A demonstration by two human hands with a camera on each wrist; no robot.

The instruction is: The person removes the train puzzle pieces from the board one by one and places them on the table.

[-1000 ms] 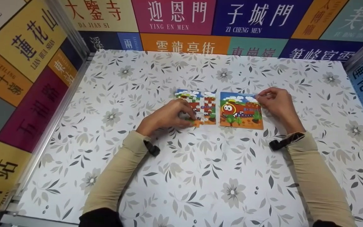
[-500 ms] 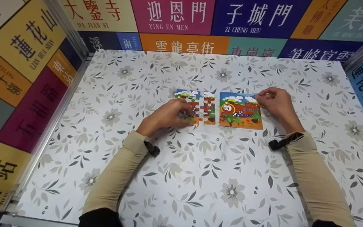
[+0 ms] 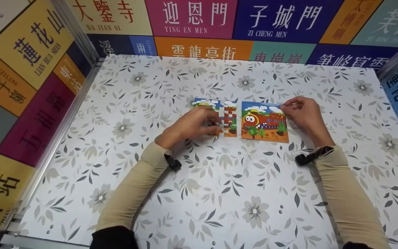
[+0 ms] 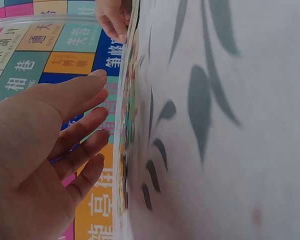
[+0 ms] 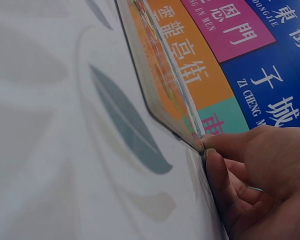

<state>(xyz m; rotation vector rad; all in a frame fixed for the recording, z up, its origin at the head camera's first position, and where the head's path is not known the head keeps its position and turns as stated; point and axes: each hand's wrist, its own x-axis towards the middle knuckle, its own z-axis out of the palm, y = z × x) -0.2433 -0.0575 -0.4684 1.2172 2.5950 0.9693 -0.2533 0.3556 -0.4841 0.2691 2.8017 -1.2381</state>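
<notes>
On the table lies a jigsaw puzzle (image 3: 230,121) of a red cartoon train, with a narrow gap between its right column and the rest. My left hand (image 3: 195,121) is over its lower left part and hides many pieces. In the left wrist view the left fingers (image 4: 85,155) are loosely bent, with nothing between them and the thumb. To the puzzle's right lies a square board (image 3: 264,122) with the same train picture. My right hand (image 3: 302,112) pinches its upper right corner between thumb and finger, as the right wrist view shows at the board's edge (image 5: 140,75).
The table (image 3: 199,193) has a white cover with grey leaves and flowers. Panels with coloured lettering (image 3: 199,20) stand along its far side, left and right. A black strap (image 3: 173,162) sits on each wrist.
My left hand has shifted slightly right over the puzzle, its fingertips now at the gap beside the right column. The right hand and the board have stayed in place.
</notes>
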